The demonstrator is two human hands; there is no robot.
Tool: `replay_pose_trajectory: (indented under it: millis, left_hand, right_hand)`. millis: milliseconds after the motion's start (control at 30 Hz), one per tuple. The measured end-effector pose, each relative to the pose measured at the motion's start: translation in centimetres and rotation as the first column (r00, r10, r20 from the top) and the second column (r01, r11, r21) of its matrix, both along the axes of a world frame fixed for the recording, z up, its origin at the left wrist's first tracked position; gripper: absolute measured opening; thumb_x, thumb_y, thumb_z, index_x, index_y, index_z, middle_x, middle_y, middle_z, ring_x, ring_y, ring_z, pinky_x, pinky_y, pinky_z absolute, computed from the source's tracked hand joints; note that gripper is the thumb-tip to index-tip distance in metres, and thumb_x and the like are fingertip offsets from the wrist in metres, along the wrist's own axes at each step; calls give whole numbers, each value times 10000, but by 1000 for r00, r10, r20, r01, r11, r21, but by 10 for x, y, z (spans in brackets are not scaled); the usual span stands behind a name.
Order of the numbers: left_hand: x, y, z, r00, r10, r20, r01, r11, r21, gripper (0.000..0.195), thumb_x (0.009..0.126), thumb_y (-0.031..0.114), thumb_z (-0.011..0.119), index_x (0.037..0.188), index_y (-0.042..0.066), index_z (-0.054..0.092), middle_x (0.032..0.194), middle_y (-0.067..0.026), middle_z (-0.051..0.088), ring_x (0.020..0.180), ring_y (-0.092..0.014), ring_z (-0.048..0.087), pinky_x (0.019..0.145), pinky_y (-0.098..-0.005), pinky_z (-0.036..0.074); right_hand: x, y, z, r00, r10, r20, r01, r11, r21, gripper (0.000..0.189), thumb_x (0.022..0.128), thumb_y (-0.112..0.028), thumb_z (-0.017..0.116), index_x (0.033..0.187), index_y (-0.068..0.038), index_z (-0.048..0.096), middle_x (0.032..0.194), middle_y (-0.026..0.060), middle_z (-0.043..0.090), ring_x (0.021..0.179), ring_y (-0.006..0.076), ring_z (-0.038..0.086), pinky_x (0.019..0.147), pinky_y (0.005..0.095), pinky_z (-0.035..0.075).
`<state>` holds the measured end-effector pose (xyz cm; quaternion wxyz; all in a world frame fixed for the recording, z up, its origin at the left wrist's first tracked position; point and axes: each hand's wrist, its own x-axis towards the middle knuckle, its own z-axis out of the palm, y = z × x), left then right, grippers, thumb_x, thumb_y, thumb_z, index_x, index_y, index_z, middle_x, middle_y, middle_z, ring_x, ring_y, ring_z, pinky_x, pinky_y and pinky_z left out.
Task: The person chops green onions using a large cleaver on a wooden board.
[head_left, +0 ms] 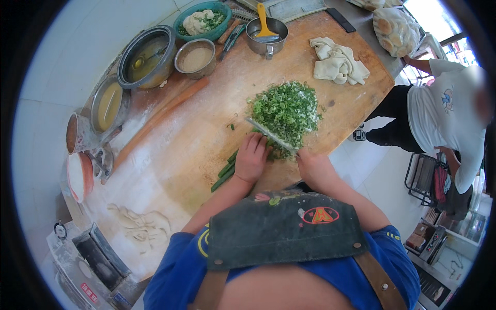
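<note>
My left hand (252,157) presses on a bundle of green scallion stalks (224,175) that lies on the wooden work table (193,135). In my right hand (316,166) is the handle of a knife (273,135), its blade seen nearly edge-on and reaching up and left, close to my left fingertips. A heap of chopped scallions (286,106) lies just beyond the blade. Folded dough (339,62) rests on the table's far right part, and another flattened piece of dough (143,228) lies on the floured near left part. The handle itself is hidden in my right fist.
Along the left and far edges stand a pot of yellowish liquid (149,62), several bowls, a teal basin (203,21) and a metal cup with a yellow-handled scraper (263,29). A long rolling pin (155,120) lies inward of them. Another person (445,100) stands beyond the table's right edge.
</note>
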<state>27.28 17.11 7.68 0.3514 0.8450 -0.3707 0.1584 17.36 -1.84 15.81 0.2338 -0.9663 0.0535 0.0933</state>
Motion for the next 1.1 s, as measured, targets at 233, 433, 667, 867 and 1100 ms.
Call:
replay_pose_trajectory:
  millis: [233,433,667,867,1100]
  left_hand:
    - [-3,1,11,998,8,-69,-11,999,-42,325,785,97,707,1070,-46,646,1135,-198,601,1056,-380,575,934,-434,489]
    - [4,3,5,998,-15,-54,12,998,-68,264,763,68,667,1004,-37,649,1057,-187,619,1028,-373,579,911,-434,492]
    - [4,1,-4,992,21,-123,-28,998,-60,256,738,42,647,986,-21,643,1040,-177,619,992,-352,588,865,-422,500]
    - [6,-1,-3,997,37,-61,-42,995,-85,212,753,9,662,961,-15,633,1010,-186,611,940,-383,577,827,-446,486]
    - [8,1,-4,992,12,-123,-15,1000,-25,285,752,45,645,1029,-23,636,1050,-198,612,991,-389,574,876,-461,484]
  right_hand:
    - [5,8,-5,994,81,-74,-87,993,-79,89,887,-83,493,885,6,485,700,246,630,638,446,635,593,540,503]
    - [2,6,-3,991,96,-89,-102,992,-74,98,883,-77,493,921,13,490,709,247,636,652,446,638,604,535,508]
    - [31,16,-9,979,70,-191,-83,995,-62,121,846,-59,504,933,24,496,733,257,642,697,443,648,641,539,513]
    - [36,19,8,960,104,-259,-127,989,-75,122,834,-50,512,925,31,515,753,259,654,719,435,660,648,530,525]
    - [42,25,12,965,3,-261,-13,999,-35,132,836,-59,521,932,32,525,768,266,657,748,446,660,673,536,525]
